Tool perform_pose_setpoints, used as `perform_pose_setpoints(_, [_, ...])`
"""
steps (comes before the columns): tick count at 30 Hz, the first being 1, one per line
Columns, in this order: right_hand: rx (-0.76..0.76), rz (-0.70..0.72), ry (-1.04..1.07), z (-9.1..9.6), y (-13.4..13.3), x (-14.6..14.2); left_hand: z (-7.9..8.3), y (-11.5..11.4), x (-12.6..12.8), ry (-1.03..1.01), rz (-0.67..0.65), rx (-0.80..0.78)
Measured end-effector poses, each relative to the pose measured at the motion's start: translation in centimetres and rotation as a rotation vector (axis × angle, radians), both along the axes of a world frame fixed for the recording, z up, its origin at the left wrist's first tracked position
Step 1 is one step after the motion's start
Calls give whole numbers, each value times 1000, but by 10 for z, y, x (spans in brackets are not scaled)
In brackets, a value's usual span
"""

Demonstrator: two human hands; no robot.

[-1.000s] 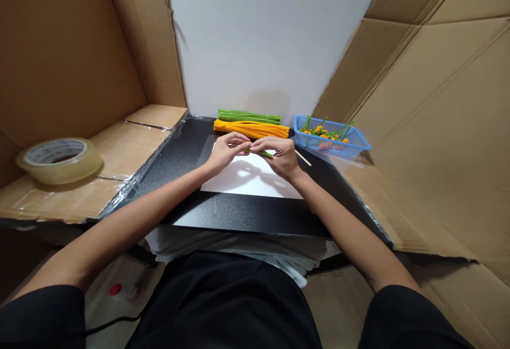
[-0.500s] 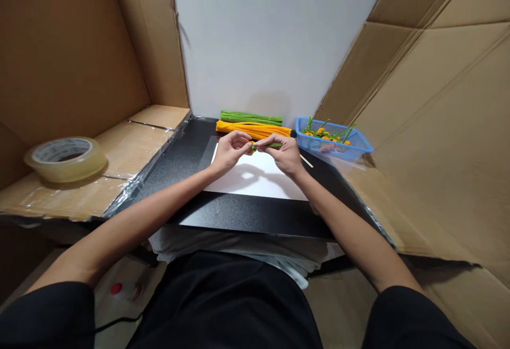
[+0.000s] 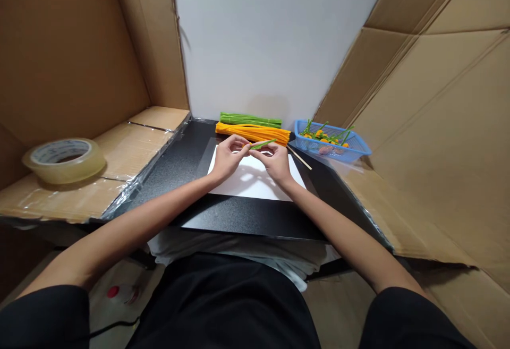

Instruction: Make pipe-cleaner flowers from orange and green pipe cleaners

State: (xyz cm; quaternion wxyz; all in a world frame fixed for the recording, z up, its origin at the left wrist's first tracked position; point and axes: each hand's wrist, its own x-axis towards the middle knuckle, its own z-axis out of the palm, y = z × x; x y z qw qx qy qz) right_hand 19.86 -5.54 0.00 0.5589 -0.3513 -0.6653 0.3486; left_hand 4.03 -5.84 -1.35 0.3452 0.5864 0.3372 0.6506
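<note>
Above a white sheet [image 3: 258, 181], my left hand [image 3: 230, 159] pinches a small orange piece, mostly covered by its fingers. My right hand [image 3: 274, 162] meets it fingertip to fingertip, closed on a green pipe cleaner [image 3: 263, 145] whose free end points up and to the right. The orange and green parts come together between the fingertips; how they join is hidden. Just behind the hands lie a bundle of orange pipe cleaners [image 3: 255, 132] and, farther back, a bundle of green pipe cleaners [image 3: 251, 120].
At the right, a blue basket [image 3: 354, 152] holds several orange-and-green pipe cleaner pieces. A thin wooden stick [image 3: 299, 158] lies beside my right hand. A roll of clear tape [image 3: 66, 160] rests on the cardboard at left. Cardboard walls [image 3: 438, 126] flank the black table [image 3: 239, 215].
My right hand has shifted slightly left and turned, so the green pipe cleaner now stands out above its fingers. More of the wooden stick shows. My left hand keeps its pinch.
</note>
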Motion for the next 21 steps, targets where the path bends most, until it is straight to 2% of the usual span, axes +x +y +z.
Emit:
perform_pose_setpoints(4, [71, -61, -44, -3, 1, 2, 1, 0, 3, -172, -138, -134])
perform_pose_setpoints(7, [141, -93, -97, -2, 1, 3, 1, -1, 3, -206, -178, -160])
perform_pose_setpoints(16, [342, -60, -237, 14, 0, 14, 3, 2, 1, -82, -201, -34])
perform_pose_setpoints(21, [228, -25, -285, 17, 4, 17, 2, 3, -3, 20, -183, 83])
